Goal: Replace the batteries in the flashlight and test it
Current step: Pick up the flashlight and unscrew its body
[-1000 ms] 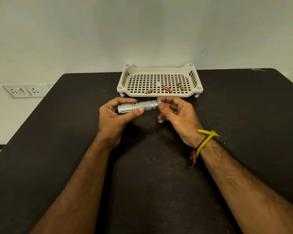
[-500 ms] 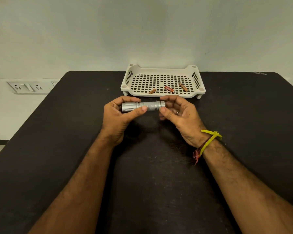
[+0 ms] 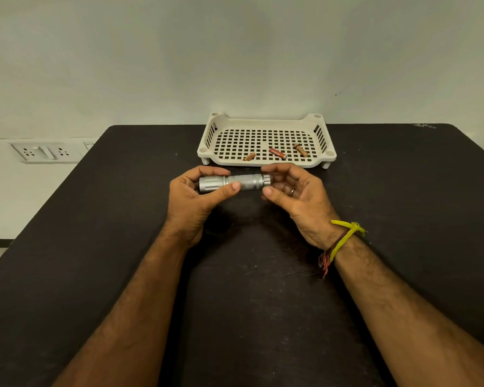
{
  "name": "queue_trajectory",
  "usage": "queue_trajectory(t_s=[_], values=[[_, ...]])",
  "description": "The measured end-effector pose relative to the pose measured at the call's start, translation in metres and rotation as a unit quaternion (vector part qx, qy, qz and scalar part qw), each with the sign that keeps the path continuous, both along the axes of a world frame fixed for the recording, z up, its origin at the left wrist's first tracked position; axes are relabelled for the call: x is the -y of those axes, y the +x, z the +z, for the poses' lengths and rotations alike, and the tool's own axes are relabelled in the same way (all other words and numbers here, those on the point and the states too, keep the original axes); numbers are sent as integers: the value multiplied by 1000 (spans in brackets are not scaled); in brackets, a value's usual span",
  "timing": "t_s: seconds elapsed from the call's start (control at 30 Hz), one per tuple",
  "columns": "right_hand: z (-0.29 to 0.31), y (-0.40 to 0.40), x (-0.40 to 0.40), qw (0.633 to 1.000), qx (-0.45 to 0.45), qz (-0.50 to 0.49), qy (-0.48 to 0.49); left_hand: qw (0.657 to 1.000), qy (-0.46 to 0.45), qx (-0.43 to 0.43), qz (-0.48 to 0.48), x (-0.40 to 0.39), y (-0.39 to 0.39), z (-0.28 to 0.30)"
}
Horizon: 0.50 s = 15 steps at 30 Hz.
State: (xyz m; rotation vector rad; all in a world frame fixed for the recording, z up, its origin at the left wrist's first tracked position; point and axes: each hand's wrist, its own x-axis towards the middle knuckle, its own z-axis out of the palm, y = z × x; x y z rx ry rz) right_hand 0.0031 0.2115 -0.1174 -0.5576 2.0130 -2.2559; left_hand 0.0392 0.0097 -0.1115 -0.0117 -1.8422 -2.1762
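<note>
My left hand (image 3: pixel 190 199) grips the wide head end of a silver flashlight (image 3: pixel 246 182), which lies level above the black table (image 3: pixel 263 303), tail pointing right. My right hand (image 3: pixel 299 196) is at the tail cap: its fingers arch loosely over the cap and the thumb sits just below it with a small gap, palm showing. Three small orange batteries (image 3: pixel 277 153) lie apart in the near part of a cream perforated tray (image 3: pixel 263 122) just beyond the hands.
The tray stands at the table's far edge against a pale wall. A white wall socket plate (image 3: pixel 44 152) is off the table's left side. Bare black tabletop stretches left, right and in front of the hands.
My right thumb has come off the tail cap, and that hand has loosened from a pinch. The flashlight has stayed in my left hand.
</note>
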Motion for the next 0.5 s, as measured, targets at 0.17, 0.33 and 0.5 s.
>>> queue_trajectory(t_s=[0.17,0.33,0.5], values=[[2,3,6,999,38,-5,-17,1000,6,3,1,-1,1,1],[3,8,3,997,-43,-54,-23,999,-40,2,-14,-4,2,1],[8,10,3,992,-86,-91,17,987,-152,-5,-56,-9,5,3]])
